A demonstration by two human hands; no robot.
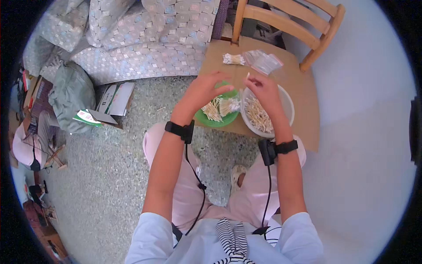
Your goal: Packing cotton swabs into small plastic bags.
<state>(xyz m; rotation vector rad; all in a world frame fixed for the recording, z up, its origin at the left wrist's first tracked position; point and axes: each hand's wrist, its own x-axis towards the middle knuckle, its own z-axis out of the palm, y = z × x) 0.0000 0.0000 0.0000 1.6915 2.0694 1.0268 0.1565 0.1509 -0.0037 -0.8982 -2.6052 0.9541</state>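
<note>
My left hand [205, 90] hovers over the near-left rim of a green plastic bowl [214, 122], its thumb and fingers apart with nothing visible between them. Two loose bunches of cotton swabs [212, 109] lie in that bowl. Above the round white tub [289, 102], my right hand [263, 90] pinches a cotton swab [248, 75], of which only a small white tip shows. Many more cotton swabs [258, 115] lie jumbled in the tub, partly hidden by my right hand and wrist. The bowl and the tub stand side by side.
Both containers rest on a wooden chair seat [305, 110]. Toward its back lie a bundle of cotton swabs [233, 59] and clear plastic bags [266, 63]. A white wall [360, 132] stands at the right. Flattened cartons [115, 100] and a grey-green bag [72, 94] lie on the left floor.
</note>
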